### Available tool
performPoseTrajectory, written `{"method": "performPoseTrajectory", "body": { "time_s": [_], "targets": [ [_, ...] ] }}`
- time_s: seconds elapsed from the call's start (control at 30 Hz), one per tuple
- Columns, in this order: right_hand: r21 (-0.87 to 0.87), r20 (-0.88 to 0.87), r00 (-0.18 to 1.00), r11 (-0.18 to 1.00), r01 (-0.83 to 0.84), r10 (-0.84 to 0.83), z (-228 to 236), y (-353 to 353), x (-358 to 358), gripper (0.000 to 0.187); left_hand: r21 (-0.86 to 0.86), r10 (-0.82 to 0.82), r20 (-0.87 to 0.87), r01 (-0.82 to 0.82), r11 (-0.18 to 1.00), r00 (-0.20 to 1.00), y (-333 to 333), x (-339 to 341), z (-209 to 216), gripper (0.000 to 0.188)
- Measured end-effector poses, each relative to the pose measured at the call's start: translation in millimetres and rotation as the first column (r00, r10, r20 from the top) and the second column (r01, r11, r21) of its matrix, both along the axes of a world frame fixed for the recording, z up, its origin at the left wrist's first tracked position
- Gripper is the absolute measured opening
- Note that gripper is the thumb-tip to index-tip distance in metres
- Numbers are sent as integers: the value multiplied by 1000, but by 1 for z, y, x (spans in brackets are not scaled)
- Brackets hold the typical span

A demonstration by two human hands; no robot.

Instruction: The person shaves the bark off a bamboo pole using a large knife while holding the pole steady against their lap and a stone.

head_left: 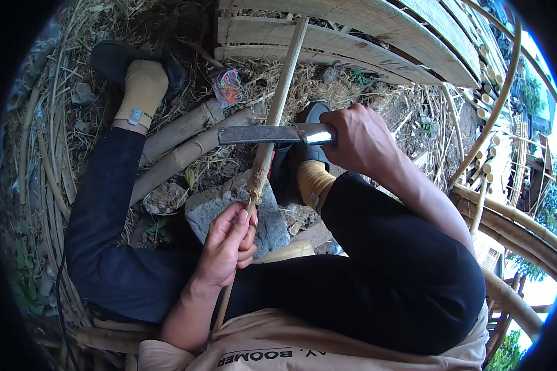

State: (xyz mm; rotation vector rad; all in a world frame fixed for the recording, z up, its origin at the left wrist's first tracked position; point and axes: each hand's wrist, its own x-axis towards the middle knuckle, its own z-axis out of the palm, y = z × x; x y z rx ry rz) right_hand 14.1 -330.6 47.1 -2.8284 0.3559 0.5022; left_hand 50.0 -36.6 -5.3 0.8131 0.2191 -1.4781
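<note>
My left hand is closed round a long, thin bamboo strip below a rough, knotty joint. The strip slants from my lap up to the wooden boards at the top. My right hand grips the handle end of a machete-like knife, whose dark, flat blade points left. The blade crosses the strip above the joint; whether its edge bites into the strip cannot be made out. Under the strip, close to my left hand, sits a grey stone block.
Cut bamboo poles lie on straw-strewn ground between my feet, near a crumpled plastic wrapper. A slatted wooden pallet stands at the top. Stacked bamboo fills the right side, and long bamboo strips lie along the left.
</note>
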Motion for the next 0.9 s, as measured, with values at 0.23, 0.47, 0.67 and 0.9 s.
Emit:
{"method": "performPoseTrajectory", "body": {
  "time_s": [0.23,0.47,0.67,0.9],
  "targets": [
    [-29,67,997,999,33,-31,2,-5,-9,14,13,-8,-7,8,1000,1000,-1,1,2,20],
    [-25,36,997,998,64,-63,-8,-14,-6,15,8,-18,-32,18,1000,999,-4,-3,2,24],
    [-53,54,995,995,83,-80,-15,-14,-7,14,-30,-30,-26,29,999,999,-1,-8,-2,22],
    [-75,96,989,990,121,-113,-22,-15,-5,12,5,-30,10,30,1000,999,-1,-6,2,21]
  ]
}}
